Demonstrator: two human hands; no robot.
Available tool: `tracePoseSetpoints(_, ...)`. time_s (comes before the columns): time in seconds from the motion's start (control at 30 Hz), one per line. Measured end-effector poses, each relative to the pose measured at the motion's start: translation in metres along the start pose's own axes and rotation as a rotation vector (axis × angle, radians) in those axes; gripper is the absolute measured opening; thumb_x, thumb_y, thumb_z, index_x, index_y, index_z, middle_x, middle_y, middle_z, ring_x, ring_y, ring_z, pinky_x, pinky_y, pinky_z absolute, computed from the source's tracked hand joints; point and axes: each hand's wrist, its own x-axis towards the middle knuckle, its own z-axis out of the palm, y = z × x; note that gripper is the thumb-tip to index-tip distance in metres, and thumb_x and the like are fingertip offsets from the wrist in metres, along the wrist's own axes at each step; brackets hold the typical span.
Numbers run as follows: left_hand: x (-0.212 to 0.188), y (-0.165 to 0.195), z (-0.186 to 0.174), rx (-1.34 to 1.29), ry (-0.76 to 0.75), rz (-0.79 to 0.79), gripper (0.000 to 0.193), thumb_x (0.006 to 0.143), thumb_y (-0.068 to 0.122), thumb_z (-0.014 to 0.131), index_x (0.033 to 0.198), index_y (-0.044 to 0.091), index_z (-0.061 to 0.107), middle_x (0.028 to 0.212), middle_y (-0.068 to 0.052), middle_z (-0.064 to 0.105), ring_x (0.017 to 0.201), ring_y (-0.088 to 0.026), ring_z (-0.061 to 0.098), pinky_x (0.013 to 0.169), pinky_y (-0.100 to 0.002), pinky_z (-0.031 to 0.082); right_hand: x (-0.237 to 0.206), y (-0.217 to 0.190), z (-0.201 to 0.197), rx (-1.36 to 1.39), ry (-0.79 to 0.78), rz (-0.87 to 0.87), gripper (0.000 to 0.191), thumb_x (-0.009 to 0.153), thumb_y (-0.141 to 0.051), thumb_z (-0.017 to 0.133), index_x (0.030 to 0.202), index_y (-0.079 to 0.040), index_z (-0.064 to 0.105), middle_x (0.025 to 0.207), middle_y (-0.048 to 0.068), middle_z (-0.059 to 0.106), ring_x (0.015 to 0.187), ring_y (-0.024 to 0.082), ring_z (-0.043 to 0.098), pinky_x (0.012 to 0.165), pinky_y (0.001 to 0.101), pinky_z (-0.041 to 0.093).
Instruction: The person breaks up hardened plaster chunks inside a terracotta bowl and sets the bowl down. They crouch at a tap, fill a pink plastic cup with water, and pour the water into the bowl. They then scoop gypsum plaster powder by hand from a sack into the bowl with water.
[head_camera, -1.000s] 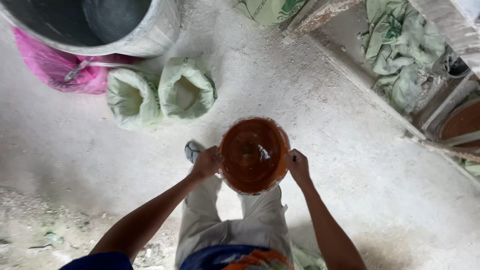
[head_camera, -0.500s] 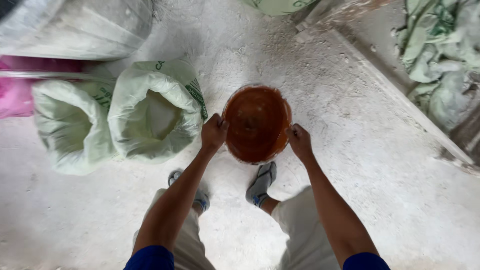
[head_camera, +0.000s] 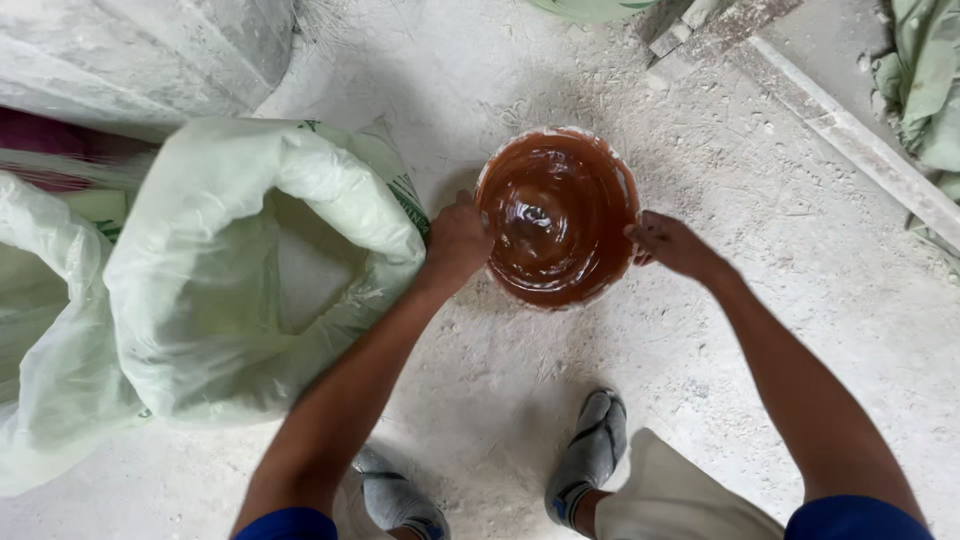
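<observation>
A round reddish-brown bucket (head_camera: 557, 215), empty and glossy inside, is low over the dusty floor in front of me. My left hand (head_camera: 455, 238) grips its left rim and my right hand (head_camera: 668, 243) grips its right rim. Just left of the bucket stands an open pale green sack (head_camera: 250, 270) with white powder inside, its mouth rolled down. My left forearm passes close beside that sack's edge.
A second pale sack (head_camera: 40, 320) leans at the far left, with a pink bag (head_camera: 45, 145) behind it. A large grey drum (head_camera: 150, 50) fills the top left. A concrete ledge (head_camera: 850, 130) runs diagonally at top right. My feet (head_camera: 590, 450) stand below the bucket.
I have bent lower and the bucket has come down toward the floor beside the open sack. Everything looks larger and closer; both hands keep their hold on the rim.
</observation>
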Motion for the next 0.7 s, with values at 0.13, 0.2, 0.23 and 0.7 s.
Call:
tracePoseSetpoints(0.13, -0.028, 0.026, -0.043, 0.219, -0.173, 0.085, 0.075, 0.091, 0.035, 0.064, 0.146, -0.005, 0.032, 0.112, -0.028, 0.064, 0.097, -0.043, 0.068, 0.076, -0.052, 0.058, -0.020, -0.043, -0.024, -0.617, 0.134, 0.101, 0.048, 0.101, -0.050, 0.060, 0.117, -0.005, 0.064, 0.106, 0.014, 0.072, 0.096, 0.028, 0.071, 0.087, 0.0434, 0.058)
tracePoseSetpoints(0.2, -0.051, 0.046, -0.082, 0.265, -0.011, 0.212, 0.060, 0.099, 0.039, 0.057, 0.145, 0.002, 0.043, 0.111, -0.024, 0.066, 0.094, -0.041, 0.071, 0.075, -0.050, 0.059, -0.018, -0.080, -0.008, -0.697, 0.179, -0.111, 0.054, 0.097, -0.054, 0.058, 0.118, -0.004, 0.066, 0.112, 0.016, 0.073, 0.100, 0.030, 0.072, 0.091, 0.0452, 0.058)
tracePoseSetpoints(0.23, -0.062, 0.048, -0.109, 0.303, 0.108, 0.259, 0.058, 0.100, 0.040, 0.057, 0.145, 0.005, 0.046, 0.110, -0.021, 0.067, 0.094, -0.039, 0.071, 0.074, -0.049, 0.059, -0.011, -0.099, 0.012, -0.600, 0.138, -0.294, 0.056, 0.096, -0.056, 0.053, 0.116, -0.005, 0.068, 0.113, 0.014, 0.074, 0.103, 0.029, 0.073, 0.093, 0.0440, 0.058)
tracePoseSetpoints(0.7, -0.135, -0.107, -0.198, 0.082, 0.479, -0.019, 0.056, 0.099, 0.027, 0.069, 0.126, -0.011, 0.037, 0.095, -0.033, 0.067, 0.089, -0.053, 0.066, 0.075, -0.056, 0.050, 0.082, -0.183, 0.222, 0.237, 0.099, -0.363, 0.077, 0.103, -0.036, 0.065, 0.150, 0.004, 0.018, 0.137, 0.032, 0.041, 0.112, 0.033, 0.056, 0.089, 0.0430, 0.054)
